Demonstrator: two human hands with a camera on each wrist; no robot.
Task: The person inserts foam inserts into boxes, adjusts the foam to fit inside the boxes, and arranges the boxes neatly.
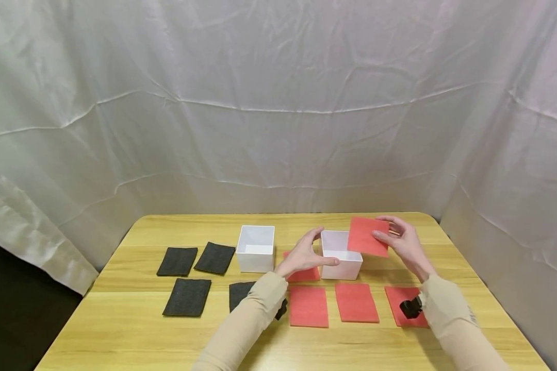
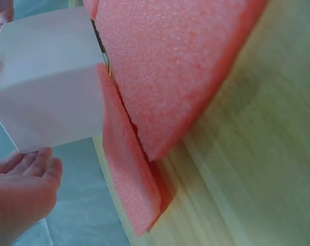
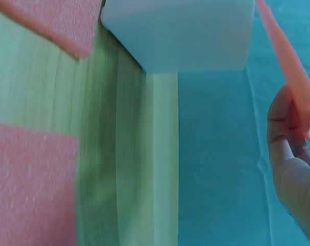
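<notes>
My right hand (image 1: 406,246) pinches a red foam sheet (image 1: 365,235) by its right edge, thumb in front and fingers behind. The sheet is held up over the right side of the right white box (image 1: 341,270), partly hiding its rim. In the right wrist view the same foam sheet (image 3: 287,61) appears nearly edge-on. My left hand (image 1: 301,258) holds that box at its left side, thumb across the front and fingers at the back left corner. The left wrist view shows those fingers (image 2: 39,166) against the box's edge. The box's inside is partly hidden.
Another white box (image 1: 255,262) stands to the left. Several red foam sheets (image 1: 308,307) lie in front of and beside the right box, one partly under my left hand. Several black sheets (image 1: 187,297) lie on the left of the wooden table (image 1: 134,309). A pale curtain (image 1: 278,144) hangs behind.
</notes>
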